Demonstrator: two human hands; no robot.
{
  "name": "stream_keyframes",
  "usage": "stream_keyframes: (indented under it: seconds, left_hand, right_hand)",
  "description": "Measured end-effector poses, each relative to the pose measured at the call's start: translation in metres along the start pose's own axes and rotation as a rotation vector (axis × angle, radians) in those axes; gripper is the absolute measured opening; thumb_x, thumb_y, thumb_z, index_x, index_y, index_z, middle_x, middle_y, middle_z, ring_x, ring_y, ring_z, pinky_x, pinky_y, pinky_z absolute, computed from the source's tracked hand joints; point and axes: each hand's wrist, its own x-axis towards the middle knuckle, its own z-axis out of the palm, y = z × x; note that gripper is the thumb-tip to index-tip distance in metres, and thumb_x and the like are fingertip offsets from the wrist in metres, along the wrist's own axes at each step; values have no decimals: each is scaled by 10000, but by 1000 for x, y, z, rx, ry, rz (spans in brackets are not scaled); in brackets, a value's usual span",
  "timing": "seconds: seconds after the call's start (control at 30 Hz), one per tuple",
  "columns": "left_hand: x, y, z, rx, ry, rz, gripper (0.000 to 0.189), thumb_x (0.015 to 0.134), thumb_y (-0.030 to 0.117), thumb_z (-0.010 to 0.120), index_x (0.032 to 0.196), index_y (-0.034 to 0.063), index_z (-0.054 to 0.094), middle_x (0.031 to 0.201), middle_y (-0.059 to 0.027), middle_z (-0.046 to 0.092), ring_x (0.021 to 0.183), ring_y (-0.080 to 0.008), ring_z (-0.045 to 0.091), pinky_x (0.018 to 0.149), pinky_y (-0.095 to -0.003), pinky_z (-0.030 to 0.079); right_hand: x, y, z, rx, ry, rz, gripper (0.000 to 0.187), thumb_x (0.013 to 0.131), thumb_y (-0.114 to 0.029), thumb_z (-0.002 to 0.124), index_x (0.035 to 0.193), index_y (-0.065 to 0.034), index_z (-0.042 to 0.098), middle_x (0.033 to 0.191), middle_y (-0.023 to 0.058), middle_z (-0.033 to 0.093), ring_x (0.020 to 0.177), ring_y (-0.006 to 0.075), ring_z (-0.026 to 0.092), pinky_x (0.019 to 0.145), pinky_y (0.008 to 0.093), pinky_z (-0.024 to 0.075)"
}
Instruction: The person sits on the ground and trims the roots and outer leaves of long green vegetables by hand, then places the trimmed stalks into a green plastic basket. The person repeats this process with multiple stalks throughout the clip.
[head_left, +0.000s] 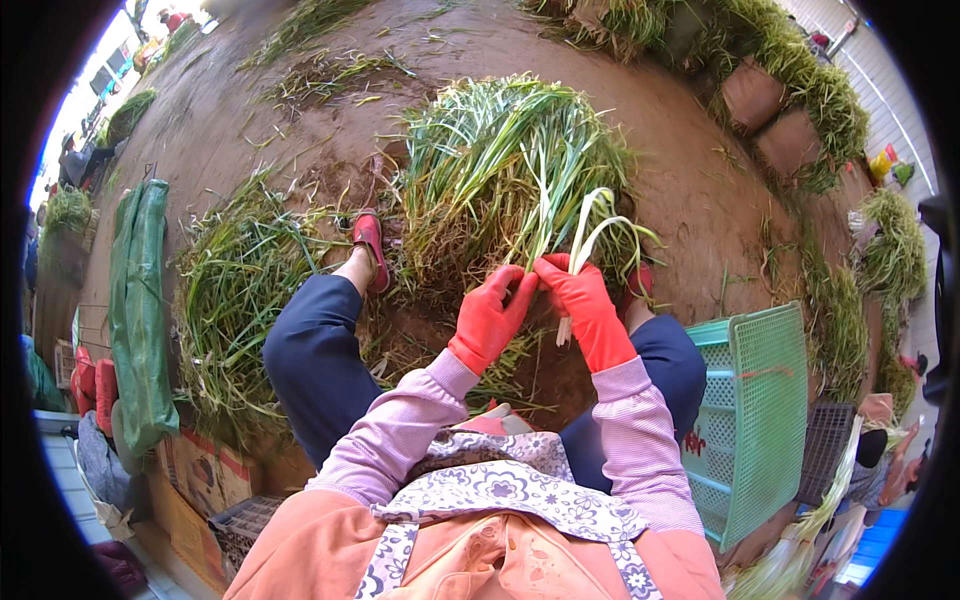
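Both of my hands wear red rubber gloves and meet in front of me, above the soil. My left hand (491, 315) pinches the lower end of a leafy green stalk (541, 217), which looks like leek or green garlic. My right hand (589, 304) grips a few pale, stripped stalks (592, 225); their leaves bend over above the glove and their white ends stick out below it. Its thumb and forefinger also touch the green stalk near my left fingertips. Just beyond, between my feet, lies a large heap of unstripped stalks (480, 165) with brownish roots towards me.
A pile of loose leaves (240, 300) lies left, beside a rolled green plastic sheet (139, 315). Right of my knee stands a green plastic crate (765, 420). A bundle of pale stalks (795, 551) lies at lower right. More plant heaps (825, 97) and other people (889, 465) are farther off.
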Motion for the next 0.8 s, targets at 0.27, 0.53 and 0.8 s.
stream_keyframes:
  seconds: [0.27, 0.53, 0.8]
  left_hand:
    - [0, -9, 7, -315, 135, -324, 173, 924, 168, 607, 914, 0, 644, 774, -6, 646, 613, -60, 586, 538, -220, 493]
    - [11, -16, 2, -989, -336, -801, 281, 905, 340, 639, 986, 72, 607, 874, -42, 673, 640, -116, 618, 653, -308, 569]
    - [5, -2, 27, -1395, -281, -852, 277, 975, 341, 494, 1030, 90, 598, 891, -7, 658, 722, -116, 627, 759, -322, 570]
  right_hand:
    - [3, 4, 0, -1, 154, -123, 229, 826, -271, 737, 783, -73, 631, 629, 7, 611, 394, 43, 397, 355, 231, 288]
    - [-4, 2, 0, -105, 45, -141, 146, 864, -211, 690, 862, -64, 685, 649, -8, 628, 499, 58, 531, 444, 218, 397]
    - [-20, -11, -4, -64, 62, -169, 194, 881, -243, 683, 977, -77, 713, 579, -63, 562, 414, -7, 403, 373, 164, 268]
